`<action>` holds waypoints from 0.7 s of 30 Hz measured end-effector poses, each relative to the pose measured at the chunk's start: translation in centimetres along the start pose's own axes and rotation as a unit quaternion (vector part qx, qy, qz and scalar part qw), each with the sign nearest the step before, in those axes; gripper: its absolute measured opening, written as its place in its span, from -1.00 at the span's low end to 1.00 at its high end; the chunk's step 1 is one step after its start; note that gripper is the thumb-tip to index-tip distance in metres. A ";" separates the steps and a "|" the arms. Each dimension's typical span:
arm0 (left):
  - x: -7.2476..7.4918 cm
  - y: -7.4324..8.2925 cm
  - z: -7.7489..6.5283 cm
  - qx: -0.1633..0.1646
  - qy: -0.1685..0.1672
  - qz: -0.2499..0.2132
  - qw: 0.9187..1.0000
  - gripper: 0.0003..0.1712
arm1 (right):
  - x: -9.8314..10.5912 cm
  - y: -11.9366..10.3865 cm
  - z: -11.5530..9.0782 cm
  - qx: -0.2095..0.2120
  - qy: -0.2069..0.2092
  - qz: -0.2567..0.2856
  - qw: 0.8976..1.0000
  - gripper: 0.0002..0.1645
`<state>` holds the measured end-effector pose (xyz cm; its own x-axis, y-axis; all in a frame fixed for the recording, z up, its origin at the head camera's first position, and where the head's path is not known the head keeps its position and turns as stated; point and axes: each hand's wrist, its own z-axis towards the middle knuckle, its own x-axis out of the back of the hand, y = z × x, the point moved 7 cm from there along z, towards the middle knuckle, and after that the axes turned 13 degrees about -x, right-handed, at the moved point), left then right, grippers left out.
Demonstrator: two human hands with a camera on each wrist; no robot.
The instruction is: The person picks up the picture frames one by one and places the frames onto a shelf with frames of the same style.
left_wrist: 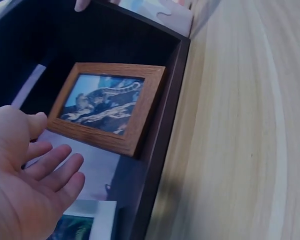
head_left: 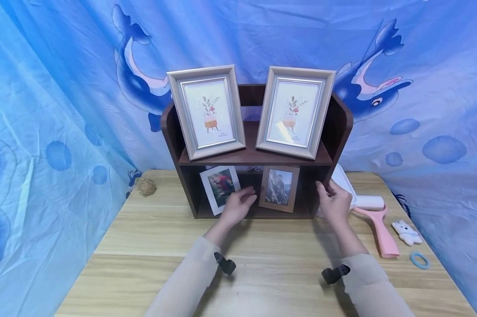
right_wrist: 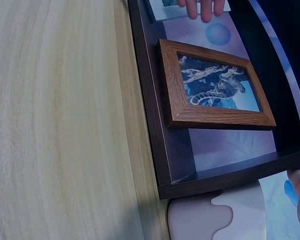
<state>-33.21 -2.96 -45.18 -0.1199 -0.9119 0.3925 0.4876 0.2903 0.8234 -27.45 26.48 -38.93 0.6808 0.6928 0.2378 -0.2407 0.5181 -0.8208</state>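
Note:
A dark brown two-tier shelf (head_left: pixel 256 162) stands on the table. In its lower tier, a white photo frame (head_left: pixel 208 185) with a parrot picture leans on the left, and a brown wooden photo frame (head_left: pixel 263 187) stands on the right. My left hand (head_left: pixel 238 206) hovers by the white frame's right edge, holding nothing; its fingers curve loosely in the left wrist view. My right hand (head_left: pixel 335 202) pinches the shelf's right side panel; one fingertip (left_wrist: pixel 82 4) shows over the panel in the left wrist view.
Two silvery photo frames (head_left: pixel 205 152) stand on the upper tier. Right of the shelf are a white container (head_left: pixel 342 182), a pink-handled lint roller (head_left: pixel 382 231), a white bear figure (head_left: pixel 406 233) and a blue ring (head_left: pixel 420 260). A twine ball (head_left: pixel 146 186) lies at left.

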 end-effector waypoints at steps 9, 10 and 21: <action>2.6 2.8 -2.0 -0.095 -0.024 0.122 0.988 -0.58 | 0.3 0.2 0.0 0.000 -0.011 -0.024 1.000 -0.80; 3.0 3.1 -2.3 -0.102 -0.022 0.142 0.984 -0.59 | 0.4 0.2 -0.1 0.005 -0.013 -0.029 0.999 -0.79; 6.3 3.9 -4.8 -0.137 -0.018 0.262 0.955 -0.54 | 2.6 0.0 -1.0 0.071 -0.032 -0.074 0.994 -0.67</action>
<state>-27.86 -8.98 -41.43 0.1762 -0.6502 0.7390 0.6957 0.6134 0.3738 -25.00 27.74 -38.80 0.6715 0.6324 0.3863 -0.2399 0.6787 -0.6941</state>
